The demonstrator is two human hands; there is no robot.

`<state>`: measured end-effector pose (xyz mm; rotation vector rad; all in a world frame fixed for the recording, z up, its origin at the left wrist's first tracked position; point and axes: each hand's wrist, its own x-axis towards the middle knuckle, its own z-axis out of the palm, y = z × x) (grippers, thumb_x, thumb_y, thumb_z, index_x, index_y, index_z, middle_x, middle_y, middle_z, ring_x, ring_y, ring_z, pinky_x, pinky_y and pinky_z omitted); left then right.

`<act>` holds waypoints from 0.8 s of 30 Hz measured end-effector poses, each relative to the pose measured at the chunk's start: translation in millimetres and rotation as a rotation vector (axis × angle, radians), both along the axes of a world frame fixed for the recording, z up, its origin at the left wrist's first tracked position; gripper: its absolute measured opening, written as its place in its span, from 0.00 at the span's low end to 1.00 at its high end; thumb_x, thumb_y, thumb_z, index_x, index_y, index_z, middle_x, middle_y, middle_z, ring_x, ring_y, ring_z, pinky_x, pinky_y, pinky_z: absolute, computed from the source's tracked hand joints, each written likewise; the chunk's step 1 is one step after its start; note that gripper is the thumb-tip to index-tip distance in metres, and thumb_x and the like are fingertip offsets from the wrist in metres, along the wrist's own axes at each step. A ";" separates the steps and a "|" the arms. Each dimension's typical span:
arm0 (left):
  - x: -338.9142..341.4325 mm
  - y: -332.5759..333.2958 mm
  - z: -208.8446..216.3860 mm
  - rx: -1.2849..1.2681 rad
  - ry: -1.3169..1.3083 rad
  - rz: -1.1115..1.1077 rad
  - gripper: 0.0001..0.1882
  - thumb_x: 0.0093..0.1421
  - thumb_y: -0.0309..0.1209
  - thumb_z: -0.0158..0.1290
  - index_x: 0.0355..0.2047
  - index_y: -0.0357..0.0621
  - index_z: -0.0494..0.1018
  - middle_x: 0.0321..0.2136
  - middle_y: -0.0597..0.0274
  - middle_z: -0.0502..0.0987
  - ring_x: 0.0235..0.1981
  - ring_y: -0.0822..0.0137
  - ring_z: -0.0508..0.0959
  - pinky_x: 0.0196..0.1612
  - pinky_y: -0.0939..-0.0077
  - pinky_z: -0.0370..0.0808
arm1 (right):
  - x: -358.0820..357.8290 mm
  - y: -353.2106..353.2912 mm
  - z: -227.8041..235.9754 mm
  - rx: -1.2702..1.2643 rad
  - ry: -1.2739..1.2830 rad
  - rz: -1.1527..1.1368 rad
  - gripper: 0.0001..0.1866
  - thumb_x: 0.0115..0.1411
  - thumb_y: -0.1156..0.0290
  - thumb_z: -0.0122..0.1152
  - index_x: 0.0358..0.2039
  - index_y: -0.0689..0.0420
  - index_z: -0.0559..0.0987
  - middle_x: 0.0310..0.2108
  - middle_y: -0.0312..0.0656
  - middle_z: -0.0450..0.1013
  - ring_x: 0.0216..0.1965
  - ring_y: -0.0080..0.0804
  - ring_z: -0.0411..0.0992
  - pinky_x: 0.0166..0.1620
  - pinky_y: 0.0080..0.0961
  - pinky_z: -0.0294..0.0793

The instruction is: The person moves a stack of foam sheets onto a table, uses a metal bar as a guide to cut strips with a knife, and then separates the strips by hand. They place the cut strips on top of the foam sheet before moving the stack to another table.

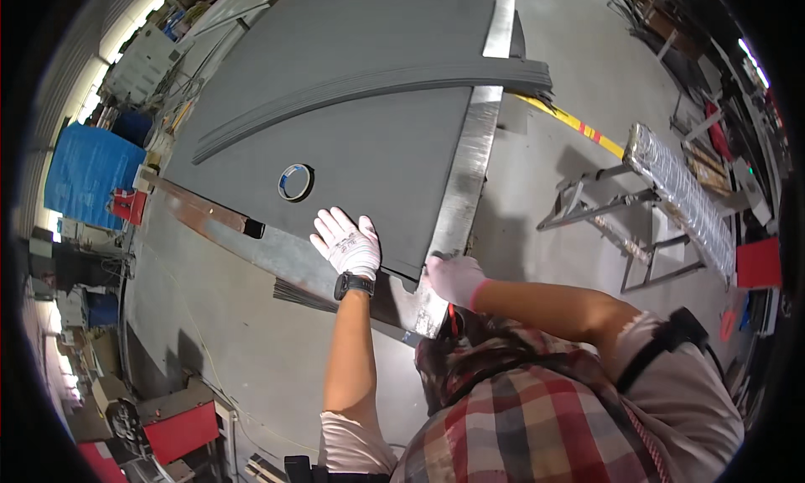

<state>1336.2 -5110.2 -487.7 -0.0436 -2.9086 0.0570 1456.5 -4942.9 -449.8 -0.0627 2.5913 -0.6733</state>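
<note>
My left hand (350,246), in a white glove with a dark watch at the wrist, lies flat with its fingers apart on the near part of a large dark grey sheet (377,156). My right hand (454,279), gloved in white and pink, is closed at the near right corner, over the bare metal edge (470,156) of the table. Its fingertips are partly hidden, so what they grip cannot be made out. Beyond my left hand a ring-shaped roll of tape (311,184) rests on the sheet.
A bundle of long dark strips (377,82) crosses the sheet, its right end overhanging the table. On the right stands a trestle (679,198) wrapped in clear film, with a yellow bar (579,128) reaching toward the table. More dark strips (303,295) jut out below the near edge.
</note>
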 end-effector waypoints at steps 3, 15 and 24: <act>-2.7 -11.3 -4.2 0.001 -0.024 0.039 0.34 0.61 0.49 0.40 0.61 0.38 0.58 0.63 0.45 0.56 0.65 0.50 0.53 0.66 0.49 0.42 | 17.1 11.2 2.8 0.015 -0.057 0.049 0.17 0.62 0.59 0.47 0.38 0.63 0.71 0.26 0.53 0.76 0.29 0.52 0.77 0.35 0.45 0.74; -5.4 -14.3 4.1 -0.001 0.019 0.019 0.35 0.62 0.50 0.40 0.61 0.36 0.57 0.63 0.44 0.55 0.65 0.50 0.53 0.65 0.50 0.44 | 81.1 86.9 0.9 0.138 -0.054 0.108 0.19 0.63 0.52 0.45 0.38 0.57 0.70 0.24 0.49 0.76 0.29 0.50 0.76 0.30 0.45 0.73; 88.4 -7.6 -45.6 1.431 0.011 0.360 0.26 0.62 0.39 0.48 0.54 0.34 0.59 0.50 0.45 0.66 0.53 0.53 0.66 0.55 0.64 0.64 | -74.0 25.8 71.2 -0.158 0.736 -0.285 0.24 0.60 0.51 0.51 0.41 0.61 0.71 0.35 0.52 0.72 0.38 0.50 0.71 0.44 0.43 0.68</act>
